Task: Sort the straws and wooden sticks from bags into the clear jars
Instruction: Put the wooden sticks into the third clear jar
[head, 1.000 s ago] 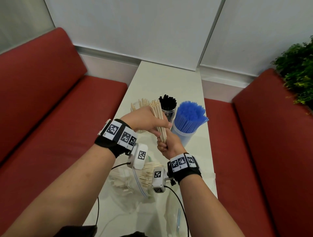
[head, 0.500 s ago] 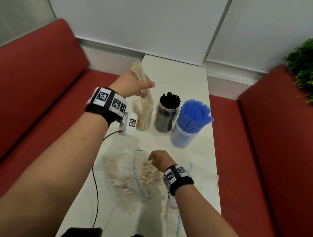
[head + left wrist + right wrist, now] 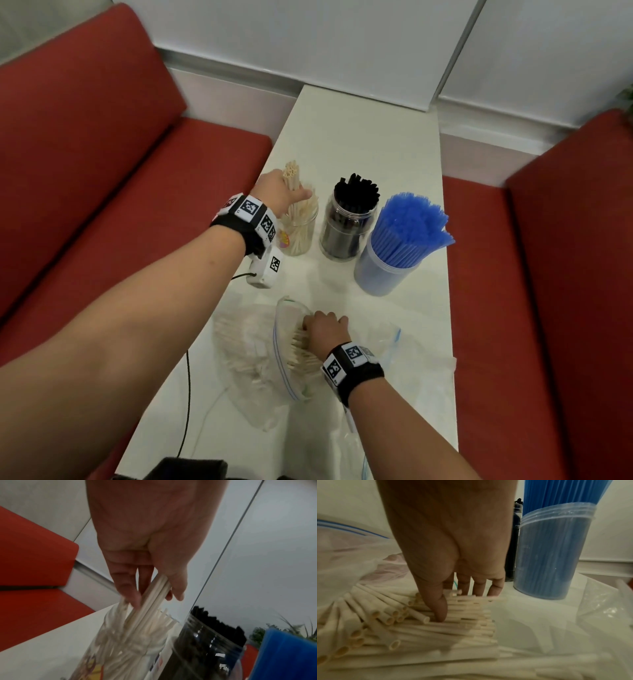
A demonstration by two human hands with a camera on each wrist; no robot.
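Observation:
My left hand (image 3: 279, 195) grips a bundle of cream straws (image 3: 292, 174) whose lower ends stand inside the clear jar (image 3: 299, 233), among the cream straws in it. The left wrist view shows my thumb and fingers (image 3: 130, 588) closed round the bundle (image 3: 154, 595) just above the jar's mouth (image 3: 120, 642). My right hand (image 3: 325, 329) reaches into the open zip bag (image 3: 253, 356) near the table's front. There its thumb (image 3: 440, 609) and curled fingers close on a bunch of loose cream straws (image 3: 436, 628).
A jar of black straws (image 3: 347, 233) and a tub of blue straws (image 3: 383, 270) stand to the right of the clear jar. An empty plastic bag (image 3: 411, 370) lies right of my right wrist. Red benches (image 3: 102, 171) flank the narrow white table (image 3: 363, 137).
My left hand took the bundle from my right hand, swung it over the clear jar and lowered its ends into it. My right hand dropped into the zip bag onto the loose straws.

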